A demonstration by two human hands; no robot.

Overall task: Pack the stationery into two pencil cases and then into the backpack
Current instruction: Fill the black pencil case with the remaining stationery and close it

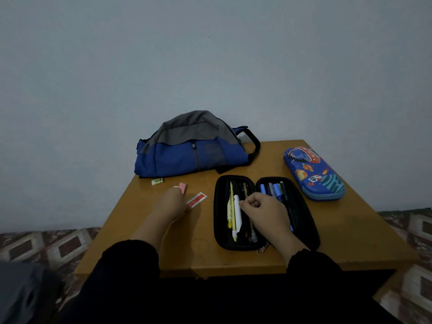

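Observation:
An open black pencil case (311,226) lies on the wooden table (339,235) with pens and pencils in both halves. My right hand (264,212) hovers over its middle, fingers curled, pinching the top of a white pen (237,215). Left of the case, my left hand (169,204) holds a pink eraser (182,187) at its fingertips and covers one end of a red and white eraser (197,199). A small green and white eraser (157,181) lies near the blue and grey backpack (194,155). A closed blue space-print pencil case (314,173) sits at the right.
The backpack stands at the table's back edge against a plain wall. A patterned floor surrounds the small table. A grey object (21,293) sits at the lower left, off the table.

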